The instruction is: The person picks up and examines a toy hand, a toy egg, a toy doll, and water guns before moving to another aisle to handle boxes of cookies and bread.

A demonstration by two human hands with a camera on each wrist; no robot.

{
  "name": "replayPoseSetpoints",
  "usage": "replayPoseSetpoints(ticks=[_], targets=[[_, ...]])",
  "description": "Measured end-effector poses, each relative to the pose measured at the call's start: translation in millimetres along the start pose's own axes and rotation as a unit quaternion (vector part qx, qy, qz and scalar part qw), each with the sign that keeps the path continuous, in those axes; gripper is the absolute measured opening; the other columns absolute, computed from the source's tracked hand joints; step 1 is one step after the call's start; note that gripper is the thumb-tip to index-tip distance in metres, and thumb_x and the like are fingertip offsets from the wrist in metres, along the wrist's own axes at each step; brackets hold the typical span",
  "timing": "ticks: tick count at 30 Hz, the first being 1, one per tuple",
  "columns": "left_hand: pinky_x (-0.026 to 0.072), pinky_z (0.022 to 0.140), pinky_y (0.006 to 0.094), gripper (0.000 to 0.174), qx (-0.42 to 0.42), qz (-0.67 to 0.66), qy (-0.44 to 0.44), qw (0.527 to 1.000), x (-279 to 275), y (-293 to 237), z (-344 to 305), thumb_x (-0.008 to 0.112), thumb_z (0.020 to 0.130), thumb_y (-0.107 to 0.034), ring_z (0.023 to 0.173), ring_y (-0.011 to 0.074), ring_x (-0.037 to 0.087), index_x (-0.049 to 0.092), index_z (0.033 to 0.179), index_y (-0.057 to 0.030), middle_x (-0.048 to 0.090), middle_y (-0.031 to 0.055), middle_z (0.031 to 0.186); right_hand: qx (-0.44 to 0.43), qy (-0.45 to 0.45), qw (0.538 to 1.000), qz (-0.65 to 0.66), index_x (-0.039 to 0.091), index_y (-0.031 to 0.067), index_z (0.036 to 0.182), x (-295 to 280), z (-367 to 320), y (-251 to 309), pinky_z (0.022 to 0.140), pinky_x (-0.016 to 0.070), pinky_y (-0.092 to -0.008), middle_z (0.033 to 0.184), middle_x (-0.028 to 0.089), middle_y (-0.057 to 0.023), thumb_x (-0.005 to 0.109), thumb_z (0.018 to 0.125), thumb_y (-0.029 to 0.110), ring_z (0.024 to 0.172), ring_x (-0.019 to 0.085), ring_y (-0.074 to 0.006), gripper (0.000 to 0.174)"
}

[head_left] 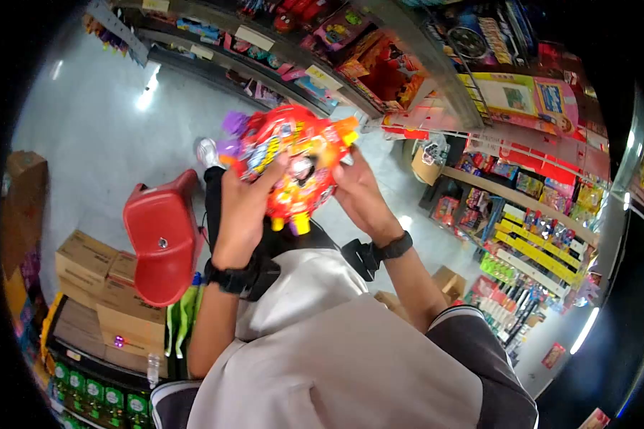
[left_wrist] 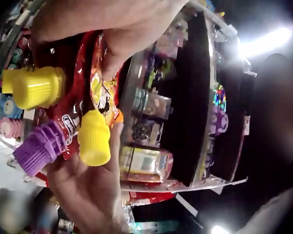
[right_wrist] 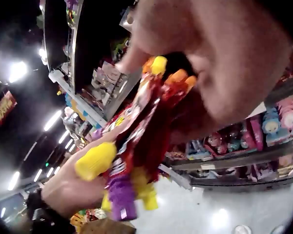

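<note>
Stocked shop shelves [head_left: 315, 71] are lining the aisle I am watching. Fingers of the left hand [head_left: 242, 207] and the right hand [head_left: 358, 191] are curling around a red bundle of sweets [head_left: 293, 161] with yellow, purple and orange caps, holding it between them above the chest. A red stool [head_left: 161, 243] is standing beside cardboard boxes [head_left: 100, 279], left of the arms.

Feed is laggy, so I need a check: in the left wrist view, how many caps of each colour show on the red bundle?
Yellow caps: 2
Purple caps: 1
Total: 3 caps plainly shown on the red bundle
</note>
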State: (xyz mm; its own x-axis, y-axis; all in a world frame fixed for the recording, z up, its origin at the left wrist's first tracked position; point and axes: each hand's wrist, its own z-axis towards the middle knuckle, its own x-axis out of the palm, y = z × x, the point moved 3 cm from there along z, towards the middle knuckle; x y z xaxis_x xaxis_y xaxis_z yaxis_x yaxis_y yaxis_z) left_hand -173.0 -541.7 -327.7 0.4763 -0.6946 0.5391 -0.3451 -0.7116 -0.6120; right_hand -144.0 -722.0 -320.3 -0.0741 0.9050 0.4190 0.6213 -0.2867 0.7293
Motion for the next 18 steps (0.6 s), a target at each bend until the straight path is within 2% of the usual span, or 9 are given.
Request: replayPoseSetpoints(ticks=[3,4,5,9,10,11,13,16,18], targets=[[0.0549,0.084,0.0283,0.034,-0.016,0.057,0.080,0.995,27.4,27.7,40.0,0.075,0.092,-0.018,0.097,0.0107,0.068,0.065,0.119,-0.0005,0.072,0.0050,0.108,-0.060,-0.081,0.993,-0.057,0.024,0.0009,0.148,-33.2,19.8,14.5,0.098,0.0531,-0.0388,0.135,0.057,-0.0179,0.073,0.089,0.004,0.120,0.061,-0.0245,0.077],[0.0547,0.083,0.0283,0.034,-0.015,0.053,0.108,0.993,41.7,31.7,54.4,0.075,0.092,-0.018,0.096,0.0104,0.068,0.066,0.119,-0.0007,0.072,0.0045,0.107,-0.073,-0.130,0.988,-0.047,0.030,0.0006,0.144,-42.8,25.0,24.9,0.093,0.0553,-0.0354,0.128,0.062,-0.0158,0.074,0.088,0.002,0.114,0.064,-0.0232,0.072],[0.0544,0.082,0.0284,0.034,-0.015,0.047,0.136,0.989,55.9,36.6,70.1,0.076,0.091,-0.019,0.096,0.0100,0.067,0.066,0.119,-0.0010,0.072,0.0040,0.107,-0.112,-0.186,0.975,-0.042,0.036,-0.0005,0.142,-49.3,30.5,35.2,0.095,0.0543,-0.0357,0.124,0.064,-0.0147,0.074,0.088,0.002,0.113,0.064,-0.0224,0.066],[0.0535,0.080,0.0279,0.036,0.025,0.128,0.219,0.967,98.8,70.0,150.3,0.073,0.094,-0.023,0.090,0.0117,0.067,0.062,0.119,0.0006,0.072,0.0066,0.105,-0.213,-0.220,0.949,-0.072,0.051,0.0057,0.131,-110.8,76.5,67.6,0.099,0.0516,-0.0357,0.126,0.064,-0.0078,0.073,0.090,0.003,0.117,0.061,-0.0215,0.047],[0.0533,0.080,0.0283,0.036,0.027,0.145,0.214,0.966,111.5,66.9,158.2,0.072,0.094,-0.023,0.089,0.0127,0.066,0.061,0.118,0.0016,0.071,0.0079,0.104,-0.205,-0.248,0.939,-0.122,0.057,0.0066,0.126,-118.0,81.8,81.2,0.092,0.0536,-0.0333,0.124,0.065,-0.0067,0.073,0.090,0.002,0.112,0.063,-0.0210,0.039],[0.0531,0.080,0.0287,0.036,0.029,0.162,0.209,0.964,123.7,63.7,166.3,0.071,0.094,-0.022,0.089,0.0136,0.066,0.061,0.117,0.0026,0.071,0.0093,0.103,-0.202,-0.247,0.945,-0.072,0.061,0.0073,0.122,-128.1,90.5,87.3,0.084,0.0540,-0.0326,0.123,0.066,-0.0056,0.073,0.090,0.004,0.106,0.065,-0.0195,0.035],[0.0526,0.078,0.0343,0.039,0.055,0.224,0.226,0.946,142.9,74.3,198.2,0.068,0.093,-0.020,0.088,0.0218,0.066,0.058,0.118,0.0084,0.070,0.0151,0.100,-0.169,-0.275,0.945,-0.060,0.063,0.0065,0.123,-156.9,107.6,95.7,0.084,0.0537,-0.0320,0.124,0.065,-0.0040,0.073,0.091,0.005,0.104,0.065,-0.0181,0.034],[0.0512,0.076,0.0399,0.035,0.175,0.380,0.261,0.870,161.5,82.6,246.8,0.067,0.091,-0.018,0.087,0.0319,0.065,0.060,0.117,0.0047,0.069,0.0174,0.099,-0.186,-0.224,0.952,-0.091,0.064,0.0060,0.123,-181.8,122.4,109.2,0.090,0.0523,-0.0317,0.125,0.065,-0.0042,0.072,0.093,0.008,0.109,0.063,-0.0175,0.031],[0.0506,0.077,0.0417,0.032,0.243,0.426,0.262,0.831,169.3,86.7,266.5,0.066,0.091,-0.017,0.089,0.0353,0.064,0.062,0.117,0.0013,0.069,0.0181,0.100,-0.219,-0.128,0.963,-0.089,0.064,0.0061,0.124,-199.3,134.7,112.6,0.093,0.0511,-0.0314,0.125,0.065,-0.0049,0.070,0.094,0.011,0.111,0.062,-0.0168,0.031]])
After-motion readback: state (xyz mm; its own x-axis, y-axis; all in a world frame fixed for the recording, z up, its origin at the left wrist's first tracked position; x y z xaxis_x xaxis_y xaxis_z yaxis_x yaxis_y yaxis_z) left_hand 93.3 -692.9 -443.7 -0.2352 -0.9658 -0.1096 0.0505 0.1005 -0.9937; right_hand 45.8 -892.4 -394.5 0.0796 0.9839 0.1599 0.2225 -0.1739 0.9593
